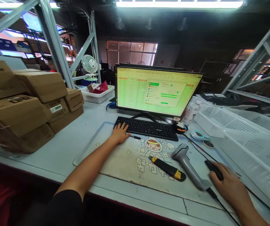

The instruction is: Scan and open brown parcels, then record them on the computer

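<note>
My left hand rests with fingers spread on the left end of a black keyboard, beside a black pen. My right hand curls over a black mouse at the right of the printed desk mat. A grey barcode scanner lies just left of that hand, its cable running under my wrist. A black and yellow utility knife lies on the mat between my arms. The monitor behind the keyboard shows a green-tinted spreadsheet with a dialog box.
Stacked cardboard boxes fill the left of the table. White plastic baskets line the right side; another basket with red items and a small fan stand at the back. A tape dispenser and a bottle sit right of the keyboard.
</note>
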A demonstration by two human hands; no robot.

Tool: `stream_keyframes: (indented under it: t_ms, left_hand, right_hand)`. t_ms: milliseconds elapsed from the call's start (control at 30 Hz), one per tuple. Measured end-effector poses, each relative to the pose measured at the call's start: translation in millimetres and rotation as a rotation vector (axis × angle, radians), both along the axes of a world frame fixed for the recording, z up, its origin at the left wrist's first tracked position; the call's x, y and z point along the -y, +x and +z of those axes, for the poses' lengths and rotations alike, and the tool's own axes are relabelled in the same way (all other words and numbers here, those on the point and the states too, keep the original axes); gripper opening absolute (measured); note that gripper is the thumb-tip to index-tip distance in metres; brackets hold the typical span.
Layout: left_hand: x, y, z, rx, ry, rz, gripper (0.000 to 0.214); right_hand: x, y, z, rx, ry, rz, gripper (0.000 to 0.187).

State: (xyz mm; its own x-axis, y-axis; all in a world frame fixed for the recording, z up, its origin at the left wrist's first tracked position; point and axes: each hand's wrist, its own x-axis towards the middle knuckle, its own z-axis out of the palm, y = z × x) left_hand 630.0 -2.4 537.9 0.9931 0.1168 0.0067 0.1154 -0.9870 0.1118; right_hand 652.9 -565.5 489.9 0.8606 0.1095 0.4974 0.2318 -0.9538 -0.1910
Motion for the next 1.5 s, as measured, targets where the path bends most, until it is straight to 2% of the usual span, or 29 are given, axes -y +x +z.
stream_keyframes:
  t_ms: [167, 567, 833, 1133, 1500]
  left_hand:
    - [0.9, -1.5, 2.2, -0.004, -0.027, 0.007, 0.075]
    - [1.7, -3.3, 2.8, -0.019, 0.044, 0.006, 0.074]
    - [2.4, -3.6, 3.7, -0.022, 0.045, 0.003, 0.075]
    - [3.5, -4.6, 4.8, -0.006, 0.031, 0.006, 0.074]
    - [2.9, -3.0, 4.1, -0.011, 0.007, 0.008, 0.075]
  right_hand:
    - [2.2, 3.6, -1.0, -0.01, 0.022, 0.0, 0.061]
    - [-7.4, -5.7, 3.4, -0.003, -0.002, -0.028, 0.055]
    - [-10.9, -9.4, 6.3, -0.033, -0.009, -0.102, 0.055]
    - [-9.3, -6.2, 7.8, 0.008, 0.024, -0.047, 0.052]
    - [-14.6, -7.7, 19.4, -0.097, 0.051, 0.036, 0.07]
